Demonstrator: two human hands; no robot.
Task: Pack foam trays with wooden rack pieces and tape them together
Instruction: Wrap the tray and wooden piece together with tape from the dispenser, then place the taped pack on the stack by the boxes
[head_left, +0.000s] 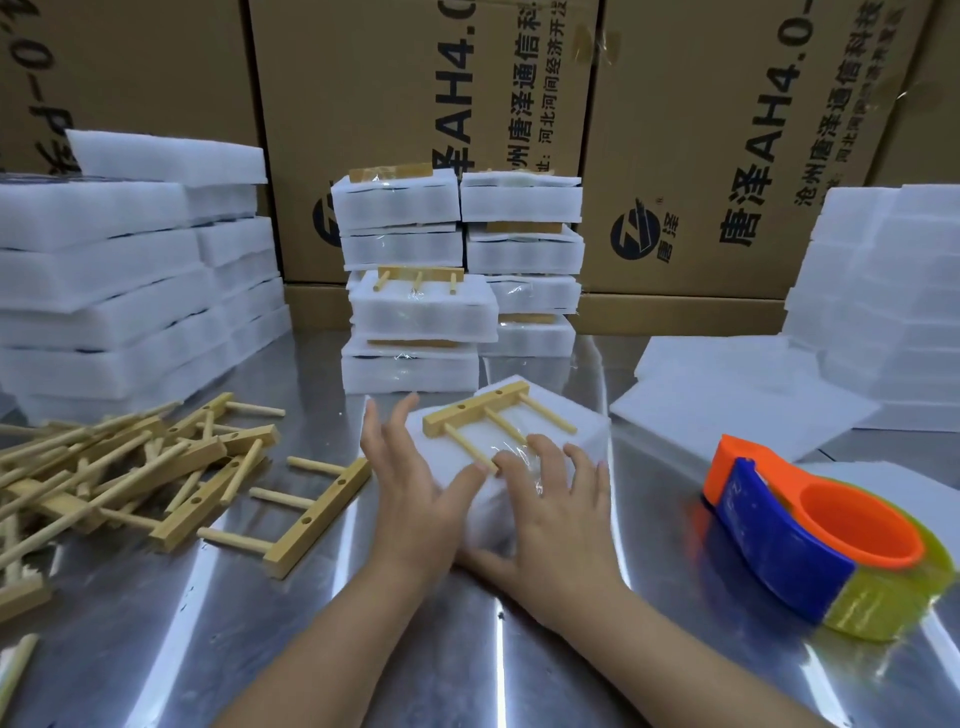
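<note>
The foam bundle (589, 423) is closed, with a wooden rack piece (475, 408) laid on top and clear tape (514, 446) drawn over its pegs. This bundle is therefore judged nearly done, with only the tape left to be pressed down.

The right hand (556, 504) is laid flat on the bundle, its fingers (545, 457) spread apart and pressed on the tape, the peg ends just beyond the fingertips. The left hand (410, 483) is set against the bundle's left side, fingers straight and splayed, nothing gripped.

Beyond the fingertips, finished bundles (415, 312) are stacked. Many loose rack pieces (130, 467) remain outside the left fingers, so much packing is left. The tape dispenser (810, 530) is parked outside the right fingers, untouched.
</note>
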